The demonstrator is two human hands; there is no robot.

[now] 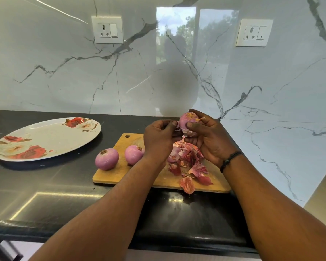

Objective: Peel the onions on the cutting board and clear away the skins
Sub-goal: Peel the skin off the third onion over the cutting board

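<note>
My right hand grips a purple onion above the wooden cutting board. My left hand pinches a strip of skin at the onion's left side. Two peeled onions sit at the board's left end, one at the edge and one beside my left wrist. A pile of red onion skins covers the board's middle and right, with one piece hanging over the front edge. Another onion lies partly hidden in the pile.
A white oval plate with red roses lies on the black counter left of the board. A marble wall with two sockets rises right behind. The counter's front edge runs below my forearms.
</note>
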